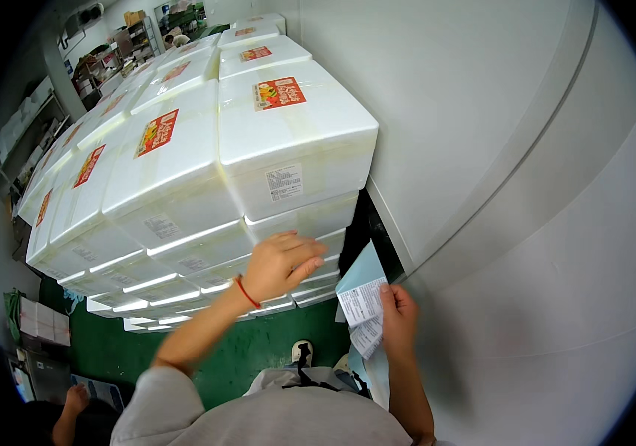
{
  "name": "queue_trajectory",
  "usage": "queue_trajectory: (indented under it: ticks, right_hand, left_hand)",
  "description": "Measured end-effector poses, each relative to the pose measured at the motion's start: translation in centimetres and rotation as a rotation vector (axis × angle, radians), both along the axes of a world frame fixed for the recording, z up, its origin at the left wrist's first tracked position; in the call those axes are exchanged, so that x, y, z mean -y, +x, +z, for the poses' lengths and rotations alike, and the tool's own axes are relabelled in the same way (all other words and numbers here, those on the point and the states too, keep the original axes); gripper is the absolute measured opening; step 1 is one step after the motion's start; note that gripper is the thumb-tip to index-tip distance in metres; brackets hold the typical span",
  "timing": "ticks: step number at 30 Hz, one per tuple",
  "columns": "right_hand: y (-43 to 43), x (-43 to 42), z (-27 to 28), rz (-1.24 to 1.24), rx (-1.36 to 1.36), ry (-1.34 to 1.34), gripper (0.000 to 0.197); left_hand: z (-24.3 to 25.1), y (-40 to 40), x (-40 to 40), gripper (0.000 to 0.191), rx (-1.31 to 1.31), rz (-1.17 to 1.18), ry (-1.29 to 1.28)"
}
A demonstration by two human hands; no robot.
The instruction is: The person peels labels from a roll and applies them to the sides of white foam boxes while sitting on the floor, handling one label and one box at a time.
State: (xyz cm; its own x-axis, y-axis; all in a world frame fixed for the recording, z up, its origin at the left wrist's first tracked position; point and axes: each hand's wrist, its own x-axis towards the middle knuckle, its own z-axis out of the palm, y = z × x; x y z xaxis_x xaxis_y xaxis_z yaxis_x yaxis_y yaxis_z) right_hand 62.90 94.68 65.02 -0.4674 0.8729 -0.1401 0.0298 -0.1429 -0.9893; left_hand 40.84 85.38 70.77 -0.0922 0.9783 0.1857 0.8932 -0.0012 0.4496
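Observation:
In front of me rises a stack of white foam boxes (318, 142), taped shut. My left hand (284, 262), with a red cord on its wrist, is held before the front side of a box in the second layer. Its thumb stands apart from the fingers and nothing shows in it; whether it touches the box is hard to tell. My right hand (400, 315) grips a strip of printed labels (361, 301) on pale blue backing, which hangs down partly folded. Directly above my left hand, a white printed label (284, 182) sits on the top box's front.
A white wall (452, 111) runs close along my right. Green floor (234, 345) lies below the stack. At lower left another person's hand (77, 397) shows beside a grey case (47, 373). Shelves (142, 42) and a bent-over person (177, 40) are at the back.

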Motion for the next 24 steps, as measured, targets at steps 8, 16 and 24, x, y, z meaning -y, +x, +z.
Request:
queue_trajectory:
  ticks: [8, 16, 24]
  right_hand:
    - [-1.1, 0.9, -1.7, 0.142, -0.171, 0.419, 0.016]
    - [-0.9, 0.8, -2.6, 0.439, -0.067, 0.435, 0.016]
    - [-0.6, -1.2, -8.7, 0.102, -0.167, -0.324, 0.027]
  left_hand:
    - [-4.6, 7.8, 2.0, 0.029, 0.545, 0.132, 0.217]
    - [-5.6, 7.4, 3.0, 0.015, 0.573, 0.234, 0.181]
    - [-7.3, 8.4, 3.4, 0.01, -0.055, 0.089, 0.619]
